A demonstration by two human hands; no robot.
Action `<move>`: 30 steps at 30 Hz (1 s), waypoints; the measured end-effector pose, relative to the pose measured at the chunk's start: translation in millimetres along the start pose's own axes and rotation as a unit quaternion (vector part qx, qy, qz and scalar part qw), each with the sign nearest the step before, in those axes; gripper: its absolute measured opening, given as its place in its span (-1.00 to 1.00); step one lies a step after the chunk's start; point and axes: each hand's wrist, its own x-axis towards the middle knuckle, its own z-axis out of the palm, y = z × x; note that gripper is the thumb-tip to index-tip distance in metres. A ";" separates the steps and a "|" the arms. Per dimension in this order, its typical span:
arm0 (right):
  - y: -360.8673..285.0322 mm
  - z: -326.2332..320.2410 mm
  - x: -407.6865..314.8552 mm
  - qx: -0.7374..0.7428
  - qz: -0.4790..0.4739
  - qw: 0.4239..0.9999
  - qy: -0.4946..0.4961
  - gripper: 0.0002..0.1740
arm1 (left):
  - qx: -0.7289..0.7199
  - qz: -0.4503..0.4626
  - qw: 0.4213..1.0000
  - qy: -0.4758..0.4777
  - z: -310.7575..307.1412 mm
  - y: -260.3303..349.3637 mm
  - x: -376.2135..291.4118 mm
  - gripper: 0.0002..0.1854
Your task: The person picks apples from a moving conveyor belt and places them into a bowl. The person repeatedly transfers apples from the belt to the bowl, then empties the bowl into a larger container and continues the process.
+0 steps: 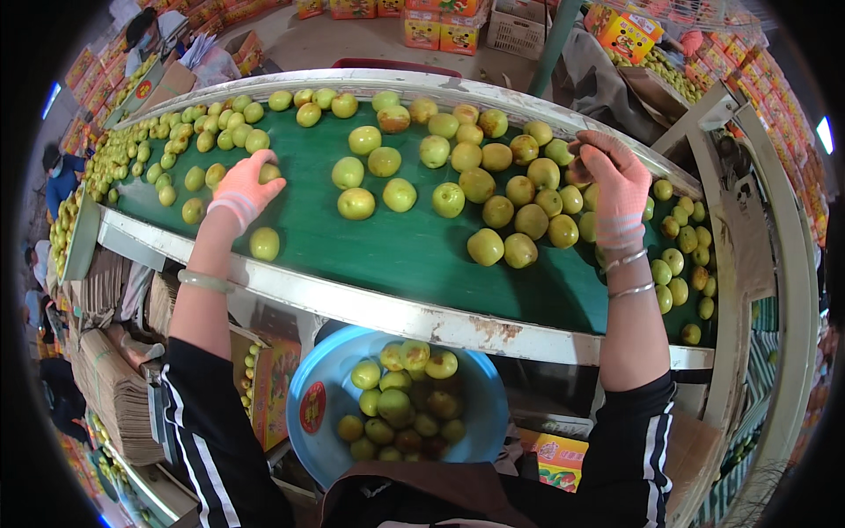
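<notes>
Green and brown-blotched jujube-like fruits (465,157) lie spread over a green conveyor belt (317,247). My left hand (247,185), in a pink knitted glove, is over the belt's left part, its thumb and fingers around a green fruit (269,173); whether it grips the fruit is unclear. One fruit (265,244) lies just below that hand. My right hand (614,171), gloved alike, is above the cluster at the right with fingers curled; its fingertips are dark and what they hold cannot be told. A blue plastic basin (300,422) before me holds many similar fruits (394,404).
White metal rails (396,313) edge the belt, and a frame post (726,264) rises at the right. Stacked cardboard (112,396) stands at the lower left. Printed fruit cartons (440,33) and a plastic crate (518,30) are beyond the belt. People (148,39) are at the far left.
</notes>
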 end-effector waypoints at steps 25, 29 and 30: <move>25.0 80.8 90.5 -0.642 -0.072 0.672 -0.362 -0.44 | 0.193 0.090 0.976 -0.046 24.9 206.4 47.1 -0.45; 51.6 77.1 88.8 -0.660 -0.194 0.664 -0.293 -0.41 | -0.314 0.111 0.942 -0.053 13.0 185.7 -13.7 -0.40; 45.9 83.1 86.2 -0.666 -0.187 0.654 -0.307 -0.41 | -0.361 0.138 0.920 -0.068 10.4 179.1 -32.6 -0.41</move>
